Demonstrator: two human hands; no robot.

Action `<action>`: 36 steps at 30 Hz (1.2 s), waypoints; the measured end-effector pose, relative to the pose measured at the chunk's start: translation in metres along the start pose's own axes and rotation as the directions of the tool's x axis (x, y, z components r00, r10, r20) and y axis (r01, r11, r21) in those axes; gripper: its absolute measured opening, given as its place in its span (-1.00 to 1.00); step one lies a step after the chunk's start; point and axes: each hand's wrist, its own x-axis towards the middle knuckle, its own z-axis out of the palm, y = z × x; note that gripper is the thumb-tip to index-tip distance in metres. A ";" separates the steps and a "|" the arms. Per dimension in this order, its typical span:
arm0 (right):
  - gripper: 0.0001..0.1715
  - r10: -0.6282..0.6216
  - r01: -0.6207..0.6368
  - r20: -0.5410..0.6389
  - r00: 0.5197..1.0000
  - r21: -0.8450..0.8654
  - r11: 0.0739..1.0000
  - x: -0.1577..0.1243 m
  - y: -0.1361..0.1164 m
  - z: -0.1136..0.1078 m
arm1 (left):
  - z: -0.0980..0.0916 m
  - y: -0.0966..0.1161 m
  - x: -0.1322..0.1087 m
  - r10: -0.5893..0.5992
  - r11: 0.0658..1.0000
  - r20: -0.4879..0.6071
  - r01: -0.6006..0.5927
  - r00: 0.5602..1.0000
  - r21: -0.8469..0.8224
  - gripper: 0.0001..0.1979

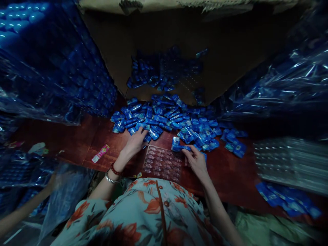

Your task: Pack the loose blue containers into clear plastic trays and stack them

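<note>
Right hand (196, 161) pinches blue packet (179, 147) by its right end, at clear tray's (162, 164) far-right corner. Left hand (135, 141), apart, at pile (164, 114) near edge; grip unclear. Packet looks light, slick, maybe soft; end hold suits. Tray likely thin, bendy.

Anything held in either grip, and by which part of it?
Right grip: a blue packet, seemingly pinched at its right end. Left grip: at the packet pile; can't tell if it holds one.
</note>
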 end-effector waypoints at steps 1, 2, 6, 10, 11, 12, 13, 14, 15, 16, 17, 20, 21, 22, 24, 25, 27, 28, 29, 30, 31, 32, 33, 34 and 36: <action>-0.60 -0.018 0.018 -0.008 1.000 -0.061 0.998 -0.001 -0.001 -0.001 | 0.002 0.004 0.002 -0.044 0.999 0.008 0.044 0.999 0.030 -0.55; -0.60 -0.030 0.029 -0.011 0.999 -0.112 0.993 -0.002 -0.001 -0.001 | 0.004 0.007 0.003 -0.071 0.997 0.013 0.070 0.997 0.044 -0.54; -0.64 -0.008 0.010 0.023 1.000 -0.111 0.994 -0.006 0.002 -0.001 | 0.011 0.004 -0.001 -0.057 0.998 -0.031 0.057 0.998 0.000 -0.52; -0.63 -0.081 0.094 0.076 0.994 -0.182 0.979 -0.010 0.006 0.005 | 0.011 -0.008 -0.014 -0.070 0.978 -0.171 0.034 0.983 -0.205 -0.66; -0.65 -0.136 0.153 0.083 0.987 -0.257 0.954 -0.011 0.006 0.007 | 0.009 -0.008 -0.017 -0.086 0.953 -0.212 0.018 0.974 -0.303 -0.70; -0.66 -0.192 0.212 0.092 0.977 -0.337 0.917 -0.012 0.006 0.009 | 0.008 -0.005 -0.020 -0.112 0.910 -0.240 0.002 0.964 -0.415 -0.74; -0.67 -0.241 0.264 0.107 0.965 -0.413 0.872 -0.013 0.005 0.011 | 0.007 0.000 -0.023 -0.144 0.847 -0.253 -0.013 0.957 -0.531 -0.76; -0.66 -0.275 0.302 0.127 0.953 -0.480 0.824 -0.014 0.004 0.013 | 0.008 0.007 -0.025 -0.173 0.769 -0.248 -0.027 0.953 -0.639 -0.76; -0.65 -0.292 0.327 0.151 0.944 -0.536 0.778 -0.014 0.003 0.015 | 0.010 0.015 -0.026 -0.194 0.684 -0.232 -0.038 0.953 -0.728 -0.74; -0.63 -0.297 0.344 0.179 0.938 -0.584 0.735 -0.015 0.001 0.016 | 0.015 0.024 -0.026 -0.206 0.607 -0.212 -0.046 0.955 -0.794 -0.73; -0.62 -0.297 0.361 0.209 0.932 -0.623 0.694 -0.015 -0.002 0.018 | 0.020 0.032 -0.026 -0.213 0.545 -0.195 -0.049 0.957 -0.837 -0.72; -0.60 -0.295 0.402 0.276 0.915 -0.691 0.601 -0.016 -0.010 0.020 | 0.043 0.049 -0.024 -0.241 0.512 -0.204 -0.054 0.949 -0.858 -0.72; -0.60 -0.295 0.409 0.285 0.912 -0.700 0.586 -0.016 -0.012 0.020 | 0.050 0.050 -0.024 -0.231 0.544 -0.226 -0.067 0.946 -0.837 -0.73; -0.60 -0.292 0.409 0.289 0.912 -0.705 0.579 -0.016 -0.013 0.020 | 0.056 0.049 -0.025 -0.205 0.588 -0.256 -0.090 0.945 -0.804 -0.76; -0.61 -0.280 0.406 0.296 0.913 -0.711 0.574 -0.016 -0.015 0.020 | 0.064 0.045 -0.029 -0.113 0.688 -0.321 -0.159 0.940 -0.708 -0.82; -0.61 -0.273 0.411 0.308 0.911 -0.713 0.568 -0.016 -0.015 0.019 | 0.065 0.042 -0.032 -0.058 0.731 -0.346 -0.197 0.936 -0.654 -0.83; -0.60 -0.259 0.432 0.346 0.902 -0.726 0.535 -0.015 -0.017 0.018 | 0.066 0.038 -0.037 0.054 0.800 -0.373 -0.264 0.926 -0.538 -0.80; -0.57 -0.251 0.450 0.373 0.893 -0.735 0.507 -0.015 -0.019 0.017 | 0.065 0.037 -0.040 0.108 0.832 -0.373 -0.289 0.922 -0.474 -0.77; -0.54 -0.241 0.470 0.403 0.883 -0.745 0.474 -0.014 -0.022 0.016 | 0.064 0.037 -0.041 0.161 0.862 -0.356 -0.307 0.920 -0.404 -0.74; -0.50 -0.227 0.489 0.433 0.872 -0.755 0.437 -0.014 -0.026 0.016 | 0.063 0.038 -0.042 0.207 0.889 -0.329 -0.318 0.921 -0.330 -0.71; -0.47 -0.211 0.507 0.461 0.862 -0.764 0.399 -0.013 -0.031 0.016 | 0.062 0.039 -0.043 0.245 0.910 -0.295 -0.324 0.923 -0.257 -0.69; -0.46 -0.196 0.520 0.482 0.854 -0.772 0.365 -0.013 -0.037 0.017 | 0.061 0.041 -0.042 0.276 0.925 -0.259 -0.329 0.926 -0.192 -0.68; -0.46 -0.182 0.531 0.500 0.847 -0.777 0.337 -0.013 -0.043 0.019 | 0.060 0.043 -0.041 0.299 0.932 -0.225 -0.334 0.927 -0.141 -0.68; -0.46 -0.168 0.536 0.510 0.843 -0.783 0.316 -0.014 -0.050 0.022 | 0.059 0.044 -0.040 0.315 0.935 -0.196 -0.339 0.929 -0.108 -0.68; -0.48 -0.147 0.534 0.515 0.844 -0.792 0.295 -0.015 -0.061 0.029 | 0.059 0.045 -0.038 0.332 0.933 -0.164 -0.349 0.929 -0.090 -0.68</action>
